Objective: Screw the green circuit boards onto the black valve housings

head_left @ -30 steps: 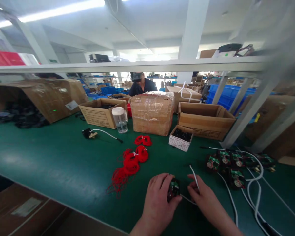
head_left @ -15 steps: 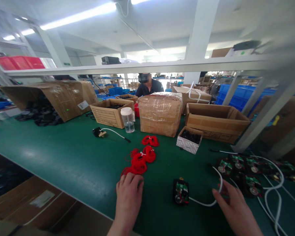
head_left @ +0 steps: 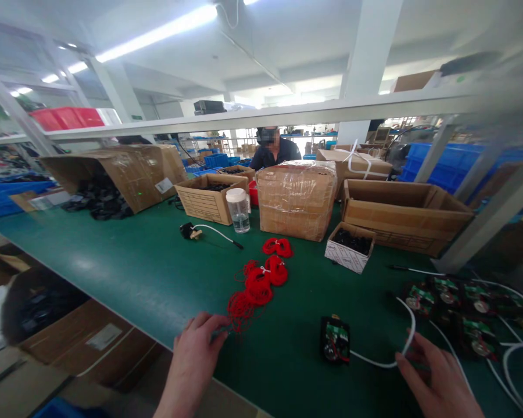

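Note:
Several bundles of thin red wire [head_left: 258, 285] lie in a row on the green bench top. At the near end of that row, my left hand [head_left: 199, 342] is closed, thumb and fingertips pinched at the edge of the loose red strands. My right hand [head_left: 436, 371] has the white cable [head_left: 408, 342] between its thumb and fingers. This cable runs left to a small black housing [head_left: 335, 340] with a green circuit board and a round metal part inside. Its other end has a dark tip.
More open black housings with circuit boards [head_left: 448, 296] crowd the right side among white cables. Behind stand a small box of black parts [head_left: 351, 247], cardboard boxes [head_left: 296, 200] and a water bottle [head_left: 239, 210]. Another black piece with a cable [head_left: 190, 231] lies left. A person [head_left: 276, 152] sits opposite.
My left hand has moved left and toward me from atop the nearest red wire bundle to its edge, uncovering it. My right hand still holds the white cable. The view has shifted left.

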Motion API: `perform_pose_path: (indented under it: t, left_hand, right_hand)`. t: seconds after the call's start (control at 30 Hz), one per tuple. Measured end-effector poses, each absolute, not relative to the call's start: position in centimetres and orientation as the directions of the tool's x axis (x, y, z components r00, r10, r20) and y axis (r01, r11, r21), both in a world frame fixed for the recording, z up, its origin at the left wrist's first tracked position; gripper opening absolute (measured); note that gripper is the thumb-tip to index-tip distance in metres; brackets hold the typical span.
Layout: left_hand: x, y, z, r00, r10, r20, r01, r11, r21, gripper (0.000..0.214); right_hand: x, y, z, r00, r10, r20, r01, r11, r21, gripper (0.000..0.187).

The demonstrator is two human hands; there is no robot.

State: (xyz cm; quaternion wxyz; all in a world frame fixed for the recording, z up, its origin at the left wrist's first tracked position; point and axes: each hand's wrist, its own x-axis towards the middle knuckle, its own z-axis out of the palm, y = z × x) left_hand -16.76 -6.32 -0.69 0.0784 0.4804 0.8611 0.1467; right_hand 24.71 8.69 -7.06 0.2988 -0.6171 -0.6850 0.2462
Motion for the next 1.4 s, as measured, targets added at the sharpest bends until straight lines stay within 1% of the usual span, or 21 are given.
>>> perform_pose_path:
  t: [0.1,0.17,0.23,0.3,0.37,0.47,0.57,0.67,0.73,0.83,0.9,1.0,1.13,1.27,1.33,1.4]
  left_hand:
    - [-16.1,-5.6,-0.9,-0.45,0.889,0.085,0.874,0.419,0.245,0.034]
    - [-16.1,-5.2,-1.0,-0.415,0.901,0.126,0.901,0.387,0.198,0.03]
    - [-16.4,-5.0,-1.1,-0.39,0.907,0.16,0.912,0.356,0.203,0.024]
    - [-16.9,-4.8,-0.8,-0.382,0.902,0.202,0.907,0.324,0.271,0.019]
    - [-17.3,-4.6,-0.2,-0.388,0.889,0.245,0.878,0.275,0.392,0.015]
    - [-17.8,-4.1,1.6,-0.416,0.863,0.288,0.789,0.185,0.586,0.013]
    - [-17.9,-3.4,3.8,-0.487,0.834,0.262,0.644,0.14,0.752,0.019]
    - [-17.9,-2.8,5.7,-0.545,0.812,0.207,0.515,0.13,0.847,0.027]
    - [-17.8,-2.4,6.6,-0.565,0.791,0.233,0.544,0.145,0.827,0.026]
    - [-17.6,-1.8,7.7,-0.526,0.795,0.303,0.687,0.187,0.702,0.017]
    - [-17.6,-1.4,8.4,-0.516,0.805,0.292,0.712,0.214,0.669,0.016]
    - [-17.6,-1.1,9.5,-0.547,0.796,0.26,0.673,0.233,0.702,0.021]
    - [-17.4,-0.5,10.6,-0.501,0.839,0.21,0.607,0.168,0.777,0.025]
    - [-17.1,0.6,11.2,-0.482,0.852,0.203,0.575,0.134,0.807,0.022]
    - [-17.0,1.2,11.4,-0.48,0.855,0.196,0.561,0.127,0.818,0.02]
    - [-17.1,1.8,11.6,-0.48,0.855,0.195,0.546,0.117,0.83,0.019]
  right_hand:
    - [24.9,8.5,-6.9,-0.044,0.995,0.089,0.692,0.094,-0.716,0.068]
    - [25.0,8.3,-6.6,-0.04,0.996,0.08,0.679,0.085,-0.729,0.068]
    - [25.1,7.9,-6.3,-0.031,0.996,0.084,0.662,0.083,-0.745,0.066]
    - [25.0,7.6,-6.1,-0.008,0.996,0.094,0.652,0.076,-0.755,0.066]
    - [25.0,7.5,-6.0,-0.003,0.996,0.089,0.648,0.07,-0.758,0.066]
    - [24.8,7.5,-6.1,-0.007,0.997,0.072,0.656,0.059,-0.752,0.068]
    - [24.6,7.4,-6.1,-0.004,0.997,0.075,0.662,0.059,-0.747,0.069]
    - [24.4,7.1,-5.9,0.014,0.996,0.092,0.658,0.06,-0.75,0.07]
    - [24.3,6.9,-5.6,0.019,0.995,0.096,0.659,0.059,-0.75,0.069]
    - [24.4,6.7,-5.0,0.034,0.993,0.116,0.666,0.064,-0.743,0.068]
    - [24.4,6.5,-4.7,0.053,0.988,0.147,0.677,0.073,-0.733,0.066]
    - [24.4,6.4,-4.3,0.072,0.975,0.211,0.699,0.102,-0.708,0.061]
    - [23.5,6.5,-3.9,0.028,0.968,0.249,0.71,0.156,-0.687,0.057]
    - [21.0,6.4,-2.2,-0.085,0.951,0.298,0.667,0.277,-0.691,0.052]
    - [19.1,6.2,-0.7,-0.175,0.94,0.294,0.614,0.338,-0.714,0.044]
    - [16.8,5.9,1.1,-0.289,0.921,0.26,0.536,0.38,-0.754,0.035]
